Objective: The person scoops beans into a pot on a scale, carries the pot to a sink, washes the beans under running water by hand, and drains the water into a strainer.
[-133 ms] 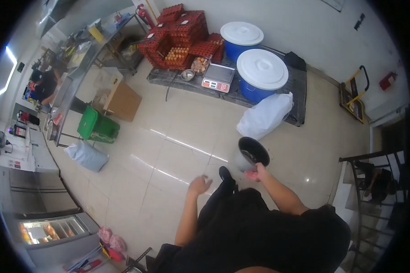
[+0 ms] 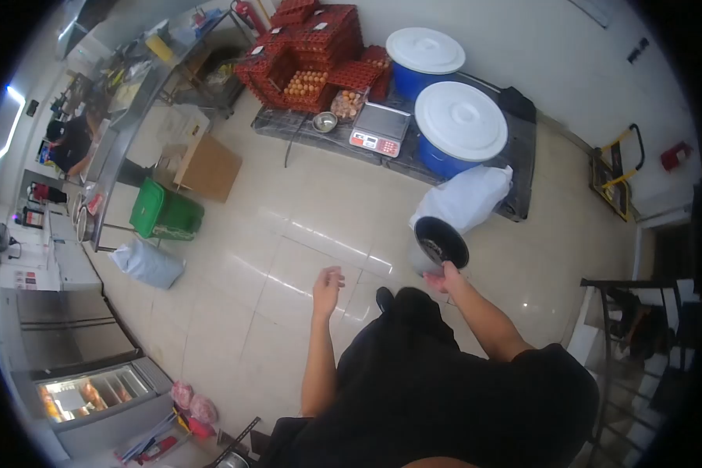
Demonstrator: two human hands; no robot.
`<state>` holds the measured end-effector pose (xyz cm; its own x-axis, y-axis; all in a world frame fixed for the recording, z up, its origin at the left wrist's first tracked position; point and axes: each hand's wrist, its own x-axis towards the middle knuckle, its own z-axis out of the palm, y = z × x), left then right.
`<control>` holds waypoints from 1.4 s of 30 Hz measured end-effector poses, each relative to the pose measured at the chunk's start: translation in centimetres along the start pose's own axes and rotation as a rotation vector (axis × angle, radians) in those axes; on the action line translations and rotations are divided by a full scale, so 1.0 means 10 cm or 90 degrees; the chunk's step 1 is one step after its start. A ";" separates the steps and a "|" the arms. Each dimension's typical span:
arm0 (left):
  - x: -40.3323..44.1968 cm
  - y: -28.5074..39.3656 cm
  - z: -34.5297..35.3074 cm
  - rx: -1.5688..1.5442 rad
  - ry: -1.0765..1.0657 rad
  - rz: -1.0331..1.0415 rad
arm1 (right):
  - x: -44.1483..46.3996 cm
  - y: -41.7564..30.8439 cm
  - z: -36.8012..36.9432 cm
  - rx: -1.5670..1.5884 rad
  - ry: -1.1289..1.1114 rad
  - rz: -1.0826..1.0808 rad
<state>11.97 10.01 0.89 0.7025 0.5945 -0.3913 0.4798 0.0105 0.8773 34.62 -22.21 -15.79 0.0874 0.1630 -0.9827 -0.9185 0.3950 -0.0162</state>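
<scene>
My right hand (image 2: 442, 278) grips the rim and side of a grey pot (image 2: 440, 243) with a dark inside, tilted so its opening faces up and away. Something small and dark lies in the pot, too small to make out. Just beyond the pot lies a white sack (image 2: 464, 195) on the floor, against the low black platform. Over the tiled floor to the left, my left hand (image 2: 329, 287) is raised with its fingers loosely apart and nothing in it.
Two blue tubs with white lids (image 2: 460, 121), a scale (image 2: 379, 129), a steel bowl (image 2: 324, 122) and red egg trays (image 2: 308, 58) stand on the platform (image 2: 281, 125). Left are a green bin (image 2: 168, 212), a carton (image 2: 208, 168) and another person (image 2: 74, 142); right, a stair railing (image 2: 632, 282).
My left hand has swung slightly forward and left. The pot in my right hand shows a little higher in view. The platform and its load have shifted slightly rightward.
</scene>
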 end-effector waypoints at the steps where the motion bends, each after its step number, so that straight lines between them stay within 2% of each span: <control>1: 0.19 0.05 0.06 -0.138 0.065 -0.050 | 0.06 -0.24 0.22 0.017 0.033 0.008; 2: 0.39 0.00 0.10 -0.191 0.130 -0.076 | 0.22 -0.44 0.48 0.034 0.011 0.030; 5: 1.11 -0.70 -0.01 -0.084 0.185 -0.199 | 0.80 -1.01 1.67 -0.017 -0.055 -0.009; 7: 1.38 -1.24 -0.01 -0.055 0.176 -0.272 | 1.28 -1.55 2.55 -0.077 -0.071 -0.017; 8: 1.44 -1.57 -0.02 0.029 0.151 -0.345 | 1.55 -1.83 2.96 -0.103 -0.078 -0.017; 9: 1.37 -1.96 -0.07 0.024 0.097 -0.392 | 1.83 -2.12 3.32 -0.140 -0.075 -0.034; 11: 1.28 -1.90 -0.12 0.044 0.037 -0.703 | 2.47 -2.61 4.07 -0.201 -0.079 -0.063; 12: 1.33 -1.72 -0.06 0.006 0.056 -0.830 | 3.04 -2.80 4.40 -0.166 -0.092 -0.077; 13: 1.47 -1.48 -0.01 -0.037 0.093 -0.935 | 3.20 -3.08 4.95 -0.191 -0.114 -0.144; 14: 1.68 -1.24 0.05 -0.047 0.117 -0.968 | 3.20 -3.31 5.36 -0.216 -0.125 -0.204; 15: 1.84 -0.88 0.12 -0.104 0.125 -0.942 | 3.30 -3.47 5.65 -0.249 -0.126 -0.255; 18: 2.92 -0.20 0.51 -0.010 0.029 -0.779 | 4.99 -4.00 6.16 -0.212 -0.073 -0.233; 19: 3.29 -0.06 0.58 -0.077 0.050 -0.758 | 4.76 -4.10 6.56 -0.174 0.023 -0.272; 20: 3.59 0.07 0.66 -0.145 0.075 -0.739 | 4.89 -4.20 6.71 -0.176 0.049 -0.283; 21: 4.04 0.34 0.77 -0.158 0.096 -0.719 | 5.46 -4.24 6.67 -0.195 0.042 -0.274; 22: 4.36 0.41 0.83 -0.152 0.099 -0.713 | 5.65 -4.31 6.74 -0.189 0.039 -0.253; 25: 4.93 0.59 0.96 -0.129 0.063 -0.679 | 5.72 -4.24 6.65 -0.170 0.063 -0.196; 28: 5.08 0.34 1.13 0.015 0.046 -0.673 | 5.43 -4.29 6.49 -0.077 0.097 -0.212; 29: 5.18 0.36 1.24 0.104 -0.003 -0.686 | 5.39 -4.28 6.43 -0.034 0.104 -0.227; 30: 5.32 0.42 1.40 0.193 -0.054 -0.700 | 5.68 -4.22 6.05 -0.106 0.107 -0.141; 32: 5.49 0.41 1.70 0.340 -0.140 -0.700 | 6.33 -3.99 5.17 -0.346 0.275 -0.299; 34: 5.58 0.27 1.95 0.456 -0.200 -0.666 | 6.41 -3.91 4.84 -0.568 0.377 -0.407; 36: 5.67 0.10 2.11 0.460 -0.197 -0.668 | 6.11 -4.04 4.84 -0.771 0.401 -0.476; 39: 5.91 -0.03 2.27 0.510 -0.233 -0.663 | 6.56 -4.10 4.71 -0.697 0.314 -0.636; 42: 6.22 0.07 2.34 0.568 -0.256 -0.711 | 6.78 -4.20 4.77 -0.826 0.244 -0.533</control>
<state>68.33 28.19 -29.33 -0.2135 0.3532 -0.9109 0.9079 -0.2724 -0.3185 97.52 15.40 -72.98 0.8003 -0.0015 -0.5996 -0.3724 -0.7850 -0.4950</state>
